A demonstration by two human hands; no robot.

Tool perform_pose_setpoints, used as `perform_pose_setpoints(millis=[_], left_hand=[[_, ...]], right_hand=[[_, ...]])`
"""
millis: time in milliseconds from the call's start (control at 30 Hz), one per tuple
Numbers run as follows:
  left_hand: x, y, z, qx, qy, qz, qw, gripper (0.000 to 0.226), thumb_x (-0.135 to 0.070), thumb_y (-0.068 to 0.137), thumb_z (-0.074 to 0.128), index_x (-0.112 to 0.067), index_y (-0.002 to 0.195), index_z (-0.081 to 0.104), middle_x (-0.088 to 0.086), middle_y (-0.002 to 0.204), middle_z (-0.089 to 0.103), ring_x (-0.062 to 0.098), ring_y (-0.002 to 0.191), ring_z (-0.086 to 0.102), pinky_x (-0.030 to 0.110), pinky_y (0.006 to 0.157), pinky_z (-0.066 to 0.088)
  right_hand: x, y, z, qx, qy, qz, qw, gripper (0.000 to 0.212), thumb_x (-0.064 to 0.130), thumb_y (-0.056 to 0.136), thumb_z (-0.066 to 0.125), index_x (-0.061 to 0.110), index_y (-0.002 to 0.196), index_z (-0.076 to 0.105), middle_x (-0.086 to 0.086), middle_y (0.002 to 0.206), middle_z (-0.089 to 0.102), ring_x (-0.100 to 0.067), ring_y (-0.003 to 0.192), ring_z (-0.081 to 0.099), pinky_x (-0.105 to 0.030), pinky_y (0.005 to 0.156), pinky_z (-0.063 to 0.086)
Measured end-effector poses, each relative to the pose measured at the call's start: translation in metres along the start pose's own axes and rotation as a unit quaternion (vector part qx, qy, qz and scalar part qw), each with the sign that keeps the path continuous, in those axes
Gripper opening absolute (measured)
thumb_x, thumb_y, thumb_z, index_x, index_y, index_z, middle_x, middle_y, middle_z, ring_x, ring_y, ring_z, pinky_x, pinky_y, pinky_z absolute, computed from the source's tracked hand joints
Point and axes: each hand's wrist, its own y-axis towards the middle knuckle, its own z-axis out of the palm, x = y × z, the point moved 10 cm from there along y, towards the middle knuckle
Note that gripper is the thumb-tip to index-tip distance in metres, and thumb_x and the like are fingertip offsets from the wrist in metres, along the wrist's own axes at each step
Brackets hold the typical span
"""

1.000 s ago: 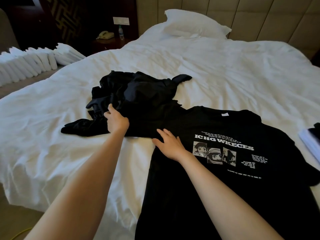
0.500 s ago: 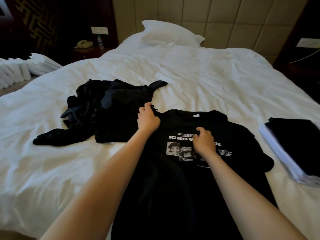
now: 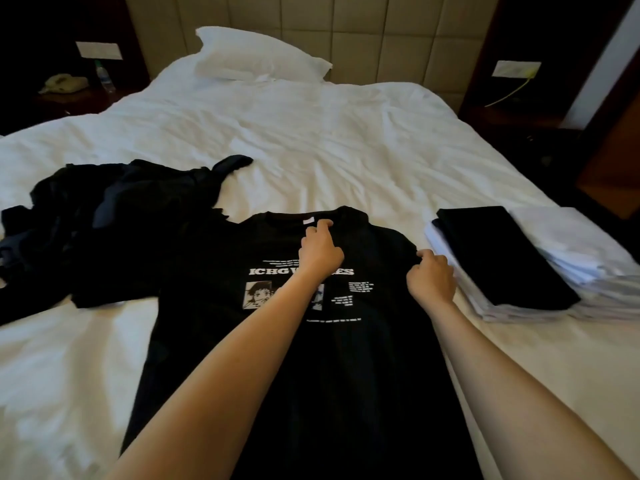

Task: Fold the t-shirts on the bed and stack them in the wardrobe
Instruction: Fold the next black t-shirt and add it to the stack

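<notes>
Two hands now on the printed t-shirt (image 3: 346, 375), which lies flat, print side up, lower centre of the frame on the bed (image 3: 346, 140); hem end nearest the camera, collar away; a second ago the left hand (image 3: 320, 249) was over on the crumpled dark pile (image 3: 114, 220) and the right hand (image 3: 432, 280) lay flat on the shirt's left edge; half a second ago left was at the left shoulder, right on the print; now left pinches the collar just beside the neck label (image 3: 307, 221), fingers curled; right is clenched on fabric at the shirt's right shoulder edge; read: sorting is over, this shirt is picked and squared, the fold looks about to start from the top right; folded stack (image 3: 502, 254) sits just right of the right hand, black piece on top of white ones; so some are done; crumpled pile at mid left remains, touching the shirt's left sleeve area; pillow (image 3: 256, 53) at top centre; wardrobe not in view; stacking step not yet begun.
</notes>
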Motion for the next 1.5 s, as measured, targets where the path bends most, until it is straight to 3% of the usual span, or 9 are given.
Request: perform_pose_setpoints(millis=[200, 367, 500, 733, 833, 1000, 1067, 1233, 1500], left_hand=[[-0.037, -0.004, 0.059, 0.065, -0.013, 0.045, 0.997, 0.053, -0.005, 0.088, 0.051, -0.012, 0.138, 0.035, 0.015, 0.135, 0.038, 0.032, 0.123, 0.042, 0.038, 0.1, 0.04], [-0.047, -0.009, 0.096, 0.109, -0.07, 0.041, 0.991, 0.046, -0.011, 0.091, 0.054, -0.01, 0.135, 0.04, 0.013, 0.129, 0.049, 0.025, 0.119, 0.049, 0.023, 0.089, 0.037], [-0.037, -0.007, 0.112, 0.121, -0.101, -0.002, 0.988, 0.041, -0.009, 0.094, 0.048, -0.007, 0.135, 0.04, 0.013, 0.127, 0.052, 0.026, 0.119, 0.05, 0.026, 0.093, 0.038], [-0.031, 0.004, 0.12, 0.121, -0.137, -0.03, 0.983, 0.039, -0.01, 0.097, 0.041, -0.009, 0.136, 0.037, 0.006, 0.109, 0.055, 0.023, 0.101, 0.056, 0.027, 0.082, 0.042], [-0.037, 0.005, 0.124, 0.102, -0.196, -0.041, 0.974, 0.035, -0.017, 0.098, 0.04, -0.012, 0.133, 0.042, -0.001, 0.105, 0.053, 0.016, 0.094, 0.052, 0.025, 0.079, 0.039], [-0.046, 0.006, 0.146, 0.138, -0.328, -0.094, 0.93, 0.038, -0.036, 0.096, 0.042, -0.008, 0.118, 0.056, 0.007, 0.118, 0.06, 0.021, 0.107, 0.056, 0.036, 0.099, 0.044], [-0.046, 0.002, 0.152, 0.166, -0.403, -0.128, 0.891, 0.041, -0.04, 0.095, 0.044, -0.006, 0.108, 0.063, 0.015, 0.109, 0.064, 0.027, 0.097, 0.062, 0.04, 0.094, 0.049], [-0.041, -0.003, 0.149, 0.206, -0.476, -0.178, 0.836, 0.035, -0.038, 0.095, 0.047, -0.007, 0.105, 0.061, 0.009, 0.09, 0.063, 0.02, 0.079, 0.061, 0.028, 0.071, 0.05], [-0.024, 0.008, 0.119, 0.132, -0.398, -0.147, 0.896, 0.054, 0.011, 0.09, 0.045, -0.011, 0.138, 0.039, 0.015, 0.11, 0.053, 0.016, 0.08, 0.055, 0.024, 0.063, 0.049]], right_hand=[[-0.058, 0.016, -0.002, 0.012, 0.18, 0.141, 0.973, 0.038, -0.004, 0.094, 0.038, -0.001, 0.129, 0.05, -0.023, 0.134, 0.048, -0.037, 0.122, 0.047, -0.037, 0.097, 0.039], [-0.045, -0.002, 0.05, 0.21, 0.434, 0.266, 0.835, 0.032, 0.014, 0.098, 0.046, 0.005, 0.067, 0.047, -0.012, 0.058, 0.047, -0.017, 0.04, 0.045, -0.018, 0.056, 0.052], [-0.025, -0.006, 0.063, 0.291, 0.452, 0.229, 0.811, 0.017, 0.022, 0.09, 0.059, 0.008, 0.082, 0.065, -0.009, 0.075, 0.06, -0.022, 0.064, 0.056, -0.029, 0.06, 0.046], [-0.043, 0.045, 0.009, 0.069, 0.496, 0.164, 0.85, 0.019, 0.009, 0.083, 0.069, 0.004, 0.101, 0.063, -0.016, 0.104, 0.065, -0.021, 0.072, 0.059, -0.026, 0.058, 0.047], [-0.047, 0.054, 0.004, 0.083, 0.527, 0.175, 0.827, 0.025, 0.015, 0.086, 0.067, 0.005, 0.108, 0.063, -0.017, 0.116, 0.063, -0.024, 0.089, 0.059, -0.031, 0.067, 0.05], [-0.044, 0.032, 0.033, 0.196, 0.572, 0.27, 0.75, 0.032, 0.038, 0.096, 0.051, 0.01, 0.087, 0.063, -0.012, 0.068, 0.068, -0.026, 0.066, 0.063, -0.029, 0.045, 0.052], [-0.044, 0.026, 0.038, 0.226, 0.516, 0.277, 0.778, 0.025, 0.025, 0.099, 0.047, 0.009, 0.084, 0.058, -0.014, 0.071, 0.063, -0.027, 0.055, 0.062, -0.027, 0.039, 0.049], [-0.029, 0.007, 0.035, 0.353, 0.209, 0.184, 0.893, 0.018, 0.027, 0.09, 0.061, 0.011, 0.083, 0.06, -0.011, 0.085, 0.062, -0.028, 0.083, 0.06, -0.035, 0.074, 0.048], [-0.019, 0.04, -0.013, 0.133, 0.069, 0.086, 0.985, 0.045, 0.032, 0.088, 0.064, 0.003, 0.122, 0.054, -0.013, 0.121, 0.059, -0.028, 0.108, 0.058, -0.03, 0.074, 0.042]])
